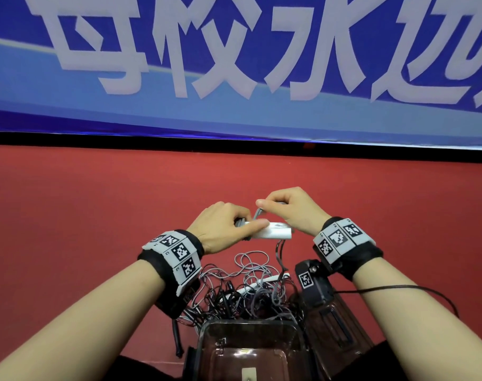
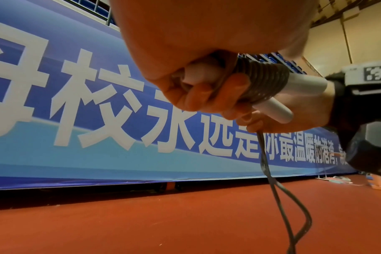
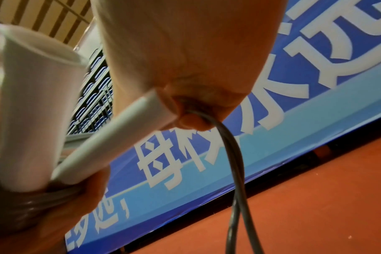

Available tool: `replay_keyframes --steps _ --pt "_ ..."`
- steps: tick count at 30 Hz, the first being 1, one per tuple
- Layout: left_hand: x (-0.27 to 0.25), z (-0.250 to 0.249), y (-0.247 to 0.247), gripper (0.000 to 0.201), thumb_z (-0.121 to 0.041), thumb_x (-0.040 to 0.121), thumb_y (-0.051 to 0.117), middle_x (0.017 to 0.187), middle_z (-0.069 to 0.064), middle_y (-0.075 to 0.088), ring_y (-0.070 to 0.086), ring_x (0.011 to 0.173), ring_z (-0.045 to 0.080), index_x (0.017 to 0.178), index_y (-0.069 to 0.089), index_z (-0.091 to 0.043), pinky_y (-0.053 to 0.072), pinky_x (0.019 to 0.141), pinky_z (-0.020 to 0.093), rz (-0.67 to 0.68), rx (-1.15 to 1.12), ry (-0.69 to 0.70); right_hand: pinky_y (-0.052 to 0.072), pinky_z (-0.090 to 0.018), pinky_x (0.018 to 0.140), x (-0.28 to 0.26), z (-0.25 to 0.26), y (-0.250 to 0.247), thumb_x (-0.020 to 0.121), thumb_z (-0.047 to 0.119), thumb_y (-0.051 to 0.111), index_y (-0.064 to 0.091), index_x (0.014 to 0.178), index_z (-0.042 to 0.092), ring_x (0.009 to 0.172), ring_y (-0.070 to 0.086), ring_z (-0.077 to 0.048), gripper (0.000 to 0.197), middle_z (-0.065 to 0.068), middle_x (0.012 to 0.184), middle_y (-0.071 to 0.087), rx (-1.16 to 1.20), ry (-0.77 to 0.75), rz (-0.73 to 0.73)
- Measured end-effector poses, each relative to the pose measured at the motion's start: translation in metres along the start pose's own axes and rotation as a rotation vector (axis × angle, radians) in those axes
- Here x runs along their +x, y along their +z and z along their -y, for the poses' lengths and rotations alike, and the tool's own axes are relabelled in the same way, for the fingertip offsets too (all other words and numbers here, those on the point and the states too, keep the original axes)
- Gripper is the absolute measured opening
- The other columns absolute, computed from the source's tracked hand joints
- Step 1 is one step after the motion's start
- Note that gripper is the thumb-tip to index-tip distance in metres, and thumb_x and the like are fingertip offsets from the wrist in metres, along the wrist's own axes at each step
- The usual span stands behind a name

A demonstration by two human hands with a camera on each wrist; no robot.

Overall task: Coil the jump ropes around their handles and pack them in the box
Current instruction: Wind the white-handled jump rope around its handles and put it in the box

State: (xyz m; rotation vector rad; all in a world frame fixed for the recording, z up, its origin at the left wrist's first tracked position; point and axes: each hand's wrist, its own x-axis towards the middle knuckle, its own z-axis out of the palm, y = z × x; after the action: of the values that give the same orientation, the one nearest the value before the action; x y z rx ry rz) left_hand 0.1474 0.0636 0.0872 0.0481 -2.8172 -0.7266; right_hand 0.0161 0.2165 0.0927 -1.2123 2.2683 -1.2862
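Observation:
Two white jump-rope handles (image 1: 273, 232) are held side by side above the red floor. My left hand (image 1: 248, 225) grips them at their left end, beside a tight coil of grey rope (image 2: 261, 82) wound round both. My right hand (image 1: 264, 206) pinches the doubled grey rope (image 3: 233, 154) just above the handles (image 3: 111, 141). The loose rope (image 2: 272, 180) hangs from my fingers down to a tangle of grey and black ropes (image 1: 251, 284) on the floor. A clear brown box (image 1: 207, 334) stands open near me, below the tangle.
A second clear brown piece (image 1: 344, 334), lid or box, lies to the right of the box. A black handle (image 1: 176, 339) lies on the floor left of the box. A blue banner (image 1: 234, 64) lines the far wall, beyond the open red floor (image 1: 97, 202).

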Motion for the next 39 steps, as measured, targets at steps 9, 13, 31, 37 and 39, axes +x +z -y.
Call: replay_keyframes --steps 9,13,31,37,39 --pt "0.005 -0.008 0.007 0.025 -0.043 0.096 0.052 0.059 -0.004 0.060 0.049 0.046 0.011 0.116 0.055 -0.029 0.038 0.047 0.026 -0.074 -0.371 0.012 0.041 -0.025 0.058 -0.003 -0.011 -0.007 0.098 0.036 0.050 0.065 0.081 0.013 0.056 0.052 -0.012 0.032 -0.002 0.065 0.058 0.702 0.380 0.089" --pt "0.009 -0.013 -0.001 0.019 -0.023 0.103 0.047 0.062 0.009 0.054 0.036 0.043 0.018 0.118 0.059 -0.019 0.030 0.040 0.020 -0.211 -0.630 -0.047 0.043 -0.024 0.056 -0.003 -0.009 0.007 0.104 0.030 0.036 0.063 0.091 0.007 0.050 0.046 -0.012 0.038 0.001 0.058 0.052 0.642 0.467 0.062" --pt "0.015 0.022 -0.004 0.048 -0.044 0.099 0.042 0.052 -0.003 0.059 0.052 0.040 0.015 0.072 0.065 -0.010 0.040 0.048 0.025 -0.515 -0.391 -0.520 0.030 -0.016 0.043 -0.010 0.022 0.020 0.096 0.031 0.055 0.076 0.092 0.019 0.041 0.038 -0.003 0.025 0.009 0.055 0.051 0.042 0.102 0.131" --pt "0.013 0.027 0.004 0.044 -0.051 0.096 0.041 0.063 0.001 0.059 0.058 0.065 0.030 0.074 0.060 -0.019 0.036 0.055 0.031 -0.336 0.080 -0.515 0.034 -0.017 0.050 -0.012 0.019 0.014 0.087 0.037 0.068 0.072 0.068 0.018 0.045 0.041 -0.003 0.027 0.007 0.050 0.049 -0.107 -0.042 -0.017" --pt "0.013 0.024 0.006 0.044 -0.052 0.097 0.039 0.062 0.001 0.054 0.053 0.065 0.031 0.074 0.056 -0.019 0.033 0.056 0.032 -0.294 0.266 -0.449 0.031 -0.019 0.049 -0.012 0.019 0.018 0.086 0.037 0.070 0.071 0.067 0.015 0.045 0.037 -0.005 0.029 0.005 0.048 0.045 -0.117 -0.085 -0.038"
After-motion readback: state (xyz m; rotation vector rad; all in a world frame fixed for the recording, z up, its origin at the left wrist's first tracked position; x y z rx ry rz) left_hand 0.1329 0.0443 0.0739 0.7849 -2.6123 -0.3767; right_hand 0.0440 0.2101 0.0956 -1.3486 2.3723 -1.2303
